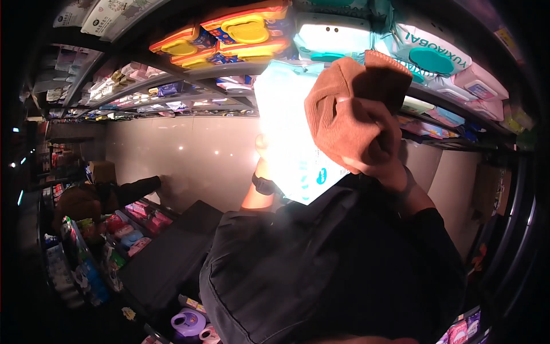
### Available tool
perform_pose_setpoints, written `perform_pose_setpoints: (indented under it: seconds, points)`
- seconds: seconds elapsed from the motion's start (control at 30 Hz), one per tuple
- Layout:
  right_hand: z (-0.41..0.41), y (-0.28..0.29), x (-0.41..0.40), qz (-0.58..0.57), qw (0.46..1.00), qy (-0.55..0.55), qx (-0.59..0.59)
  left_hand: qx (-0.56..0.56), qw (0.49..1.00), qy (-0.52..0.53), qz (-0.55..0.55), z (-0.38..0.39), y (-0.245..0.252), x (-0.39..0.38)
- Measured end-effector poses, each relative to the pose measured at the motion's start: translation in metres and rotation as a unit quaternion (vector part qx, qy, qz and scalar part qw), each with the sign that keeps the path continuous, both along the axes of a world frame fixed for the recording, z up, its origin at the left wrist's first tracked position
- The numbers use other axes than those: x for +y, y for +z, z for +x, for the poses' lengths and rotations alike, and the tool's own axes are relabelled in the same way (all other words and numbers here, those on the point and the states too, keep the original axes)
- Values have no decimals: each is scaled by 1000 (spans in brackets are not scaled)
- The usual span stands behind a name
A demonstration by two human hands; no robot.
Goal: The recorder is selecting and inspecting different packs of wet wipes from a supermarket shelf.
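My left hand [261, 148] grips a white and teal pack of wipes [292, 124] by its left edge. Strong light washes out most of the pack's face, and only the fingers' edge shows beside it. A dark watch [263, 185] sits on that wrist. In my right hand [380, 170] is a brown cloth [343, 112], bunched up and lying over the pack's right side. The cloth hides much of this hand. Just beyond, similar white and teal wipes packs [333, 36] stand on the shelf [240, 69].
Orange and yellow wipes packs [245, 30] fill the shelf to the left, with pink packs [481, 88] at the right. Behind to the left, another person [81, 202] is beside shelves of goods. A dark flat panel [172, 253] and purple container [188, 321] are near my body.
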State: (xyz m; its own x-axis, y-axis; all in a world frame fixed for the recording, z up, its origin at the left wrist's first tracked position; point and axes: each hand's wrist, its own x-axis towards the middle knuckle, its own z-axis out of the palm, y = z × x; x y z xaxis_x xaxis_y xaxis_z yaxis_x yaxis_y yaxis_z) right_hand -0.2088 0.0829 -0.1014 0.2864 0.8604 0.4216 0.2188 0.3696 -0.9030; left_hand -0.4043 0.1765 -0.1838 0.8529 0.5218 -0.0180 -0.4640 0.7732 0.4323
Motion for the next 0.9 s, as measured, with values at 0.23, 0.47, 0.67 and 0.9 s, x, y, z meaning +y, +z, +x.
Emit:
perform_pose_setpoints:
  seconds: [0.23, 0.47, 0.67, 0.9]
  points:
    - [-15, -1, 5, -137, 934, 50, 325, 6, 1000, 18, -14, 2, -7, -6]
    - [-5, -8, -5, -75, 982, 16, 175, 16, 1000, 10, -4, 8, -7, -1]
    - [19, -26, -1, 21, 974, -118, -191, 10, 1000, -2, 3, 18, -13, 5]
    - [13, -88, -26, -243, 915, -36, 320, -1, 1000, -17, 16, 32, -29, 6]
